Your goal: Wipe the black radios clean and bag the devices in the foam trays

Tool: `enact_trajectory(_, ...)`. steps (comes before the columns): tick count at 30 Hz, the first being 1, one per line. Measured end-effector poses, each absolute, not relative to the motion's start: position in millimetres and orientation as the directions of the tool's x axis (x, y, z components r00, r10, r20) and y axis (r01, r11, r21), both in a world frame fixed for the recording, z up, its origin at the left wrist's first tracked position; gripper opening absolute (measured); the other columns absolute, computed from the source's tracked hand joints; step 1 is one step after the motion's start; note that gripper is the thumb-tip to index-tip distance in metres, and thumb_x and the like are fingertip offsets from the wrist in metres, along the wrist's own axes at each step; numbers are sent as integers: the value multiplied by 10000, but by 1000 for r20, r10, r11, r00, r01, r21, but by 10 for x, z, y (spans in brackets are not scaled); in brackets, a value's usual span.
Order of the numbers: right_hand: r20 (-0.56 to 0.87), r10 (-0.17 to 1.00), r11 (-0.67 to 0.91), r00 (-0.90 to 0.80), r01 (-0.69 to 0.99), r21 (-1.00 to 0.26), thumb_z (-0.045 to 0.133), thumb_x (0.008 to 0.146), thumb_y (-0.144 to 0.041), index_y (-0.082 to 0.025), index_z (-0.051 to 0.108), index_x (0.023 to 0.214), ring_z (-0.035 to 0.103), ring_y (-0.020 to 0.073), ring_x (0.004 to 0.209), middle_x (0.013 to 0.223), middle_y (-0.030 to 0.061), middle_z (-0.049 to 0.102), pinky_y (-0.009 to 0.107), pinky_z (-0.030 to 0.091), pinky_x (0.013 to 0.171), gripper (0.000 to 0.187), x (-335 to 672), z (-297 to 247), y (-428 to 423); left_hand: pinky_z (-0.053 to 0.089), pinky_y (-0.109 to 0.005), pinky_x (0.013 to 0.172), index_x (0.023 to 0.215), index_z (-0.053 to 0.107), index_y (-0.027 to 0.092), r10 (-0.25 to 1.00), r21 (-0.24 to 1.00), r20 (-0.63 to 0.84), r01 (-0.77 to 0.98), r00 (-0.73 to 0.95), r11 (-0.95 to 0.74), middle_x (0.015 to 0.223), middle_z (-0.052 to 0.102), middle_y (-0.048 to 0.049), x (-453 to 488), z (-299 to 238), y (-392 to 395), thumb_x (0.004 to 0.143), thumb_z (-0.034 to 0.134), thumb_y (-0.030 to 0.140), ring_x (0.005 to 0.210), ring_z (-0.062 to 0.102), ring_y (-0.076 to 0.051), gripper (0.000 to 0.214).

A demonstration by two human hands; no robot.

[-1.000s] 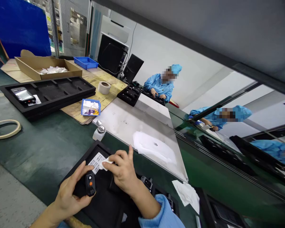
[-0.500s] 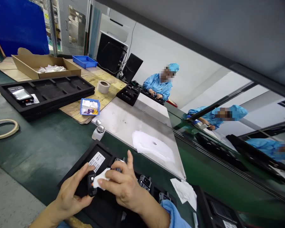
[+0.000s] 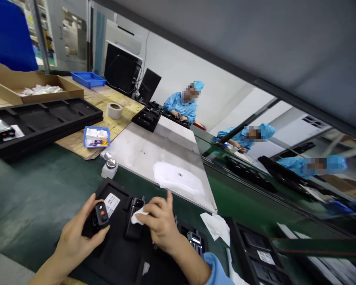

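Observation:
My left hand (image 3: 75, 237) pinches a small black device with an orange button (image 3: 101, 214), held upright over a black foam tray (image 3: 118, 257) on the green belt. My right hand (image 3: 161, 223) is closed on a small white wipe (image 3: 137, 216), a little to the right of the device and apart from it. A white barcode label (image 3: 111, 203) lies in the tray just behind the device. More black devices (image 3: 195, 240) sit in the tray's slots by my right wrist.
A small white bottle with a metal pump top (image 3: 109, 168) stands behind the tray. Past it lie a steel plate (image 3: 148, 152) with a white cloth (image 3: 178, 180), a blue parts bin (image 3: 96, 136), a tape roll (image 3: 114, 110) and another black tray (image 3: 44, 116). Other people in blue work along the line.
My right hand drew the wipe off the device and moved right. My left hand kept hold of the device. The view swung to the right.

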State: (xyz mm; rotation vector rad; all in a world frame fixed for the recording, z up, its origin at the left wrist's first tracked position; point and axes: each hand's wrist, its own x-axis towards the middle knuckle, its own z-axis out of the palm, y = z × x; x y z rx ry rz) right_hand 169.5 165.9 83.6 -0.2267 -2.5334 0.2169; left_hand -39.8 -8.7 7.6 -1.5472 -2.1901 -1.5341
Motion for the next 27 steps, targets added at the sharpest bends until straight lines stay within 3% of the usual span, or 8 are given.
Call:
enact_trajectory(4,589,541,841,-600,399,-366,498,996,-93,-361,736,1095,558,219,987,984,5,668,614,179,1099,373,2283,689,1693,604,-372,834,1571,305,79,802,414,359,852,-477,321,1175,717,-166,-372,363,473,945,610,373,1015,724,-295,757)
enact_trajectory(7,594,611,791,-523,437,-428,511,990,-100,-388,735,1136,576,221,959,968,-2,660,574,221,1061,393,2553,561,1587,570,-467,864,1523,386,7,862,209,246,893,-443,399,1204,662,-247,-168,564,816,963,578,333,1089,657,-381,676)
enact_trajectory(11,596,664,748,-451,400,-530,525,972,-96,-412,734,1164,594,213,931,964,-10,661,494,324,986,424,2667,497,1529,573,-461,736,1580,328,66,914,165,103,913,-392,373,1066,639,-221,317,637,1075,943,614,465,986,655,-392,805)
enact_trajectory(14,593,678,733,-434,342,-588,534,964,-93,-417,747,1147,601,204,924,958,-11,663,444,379,931,428,2738,553,1584,564,-417,616,1593,296,72,921,201,21,904,-389,377,1030,630,-221,558,606,1167,904,663,389,854,682,-365,843)
enact_trajectory(17,565,710,694,-420,281,-663,557,943,-88,-408,760,1131,605,199,928,965,-4,663,379,439,845,424,2877,646,1672,593,-398,707,1608,237,83,933,274,42,902,-357,333,1085,646,-185,559,557,1061,902,634,335,943,697,-326,848)
enact_trajectory(20,524,751,632,-402,205,-747,576,929,-85,-407,760,1128,604,198,944,989,2,664,333,470,768,421,2902,741,1710,589,-342,909,1626,171,192,939,527,216,842,-266,117,1219,649,-110,483,450,748,865,662,312,1105,678,-249,913)
enact_trajectory(22,538,717,660,-443,183,-729,559,936,-82,-411,760,1120,589,202,963,986,-1,670,382,466,855,428,2757,803,1672,577,-344,976,1626,173,258,900,676,352,735,-258,-54,1253,650,-77,472,352,520,858,673,301,1145,673,-230,917)
enact_trajectory(27,551,447,849,-704,140,-510,558,948,-115,-370,767,1069,529,216,998,975,-15,692,663,87,1151,352,2181,924,1477,578,-335,997,1628,199,259,839,700,485,684,-247,-204,1297,662,-81,567,179,213,873,687,283,1134,699,-223,899)
